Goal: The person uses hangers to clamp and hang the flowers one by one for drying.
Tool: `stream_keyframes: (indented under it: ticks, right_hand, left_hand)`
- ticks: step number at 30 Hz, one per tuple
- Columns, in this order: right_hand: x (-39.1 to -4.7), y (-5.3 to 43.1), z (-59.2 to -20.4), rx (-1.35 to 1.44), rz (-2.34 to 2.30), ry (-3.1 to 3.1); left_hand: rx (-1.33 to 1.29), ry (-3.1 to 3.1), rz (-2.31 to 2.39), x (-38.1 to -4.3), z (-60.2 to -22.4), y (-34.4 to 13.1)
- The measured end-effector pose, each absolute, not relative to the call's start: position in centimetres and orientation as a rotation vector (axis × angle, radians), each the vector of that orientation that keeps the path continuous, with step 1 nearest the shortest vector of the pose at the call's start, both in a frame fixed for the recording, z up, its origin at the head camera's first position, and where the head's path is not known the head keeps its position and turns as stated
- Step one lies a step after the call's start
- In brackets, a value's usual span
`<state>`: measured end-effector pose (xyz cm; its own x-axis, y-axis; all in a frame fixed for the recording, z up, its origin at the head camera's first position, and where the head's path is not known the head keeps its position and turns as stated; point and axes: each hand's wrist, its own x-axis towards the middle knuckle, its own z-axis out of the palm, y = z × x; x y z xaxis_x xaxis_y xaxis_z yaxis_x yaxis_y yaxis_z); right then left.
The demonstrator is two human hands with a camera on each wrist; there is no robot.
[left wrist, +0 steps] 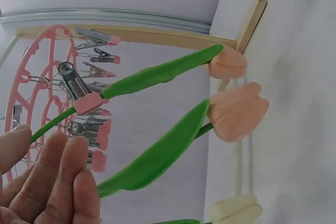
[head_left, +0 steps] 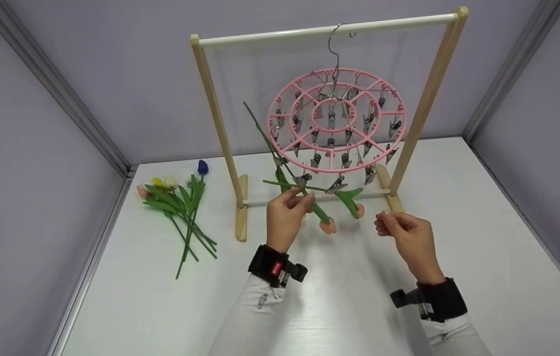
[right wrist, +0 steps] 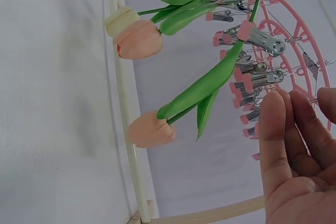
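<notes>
My left hand (head_left: 287, 217) pinches the thin green stem of a peach tulip (head_left: 360, 211) between thumb and fingertips. A metal clip (left wrist: 86, 95) with pink tips grips that stem just beside the leaf, and the flower hangs tilted downward. Another peach tulip (left wrist: 239, 111) hangs close by, its long stem slanting up past the left of the pink round clip hanger (head_left: 332, 169). Behind it, a cream-white tulip (right wrist: 123, 21) shows in the right wrist view. My right hand (head_left: 411, 240) is held in the air right of the flowers, fingers loosely bent and holding nothing.
The hanger hangs by its hook from the white bar (head_left: 280, 34) of a wooden stand (head_left: 431, 99); many clips dangle from its rings. On the white table (head_left: 136, 306), left of the stand, lies a bunch of tulips (head_left: 181, 202) with blue, yellow, white and peach heads.
</notes>
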<state>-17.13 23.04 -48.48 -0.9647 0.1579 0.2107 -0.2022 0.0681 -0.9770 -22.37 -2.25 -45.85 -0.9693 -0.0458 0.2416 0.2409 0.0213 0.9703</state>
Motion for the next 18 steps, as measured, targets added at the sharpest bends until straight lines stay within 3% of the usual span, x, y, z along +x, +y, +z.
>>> stream_keyframes:
  ticks: [11,18]
  right_hand:
    - [-16.4,23.3,-48.8,0.022,1.95,-2.119]
    - [-14.7,23.4,-49.0,0.132,1.836,-2.168]
  left_hand:
    - [-0.201,-2.099,-2.055,-21.6,-47.8,-5.1]
    - [-0.18,-2.305,-1.817,-20.2,-48.9,-9.8]
